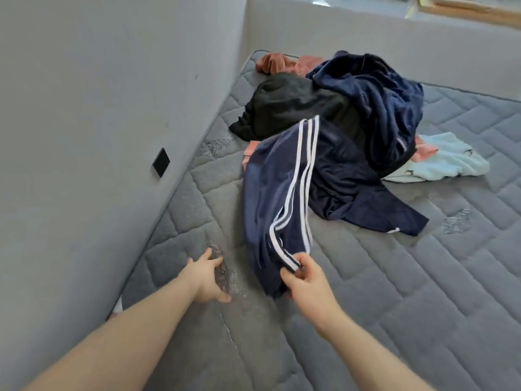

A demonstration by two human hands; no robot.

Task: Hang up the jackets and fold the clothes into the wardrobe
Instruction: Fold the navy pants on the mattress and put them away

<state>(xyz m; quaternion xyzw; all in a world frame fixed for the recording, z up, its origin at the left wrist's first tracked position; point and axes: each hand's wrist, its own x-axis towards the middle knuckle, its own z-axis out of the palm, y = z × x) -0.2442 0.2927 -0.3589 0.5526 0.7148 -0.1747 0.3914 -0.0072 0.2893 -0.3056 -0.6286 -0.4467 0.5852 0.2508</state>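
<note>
Right hand (303, 277): clamped by thumb and fingers on the striped hem end of the navy track trousers (277, 193), lifting that end off the mattress (423, 277).
Left hand (207, 277): fingers spread, holding nothing, hovering over or on the mattress just left of the trousers; contact cannot be told.
Trousers, position: near end raised in the grip, far end trailing back into the clothes pile (352, 108).
Long axis: runs away from the person, from the right hand up to the pile.
Nearer hand: the left is free and just beside the hanging leg, judged best placed to take a second hold.
Wardrobe: not in view.
</note>
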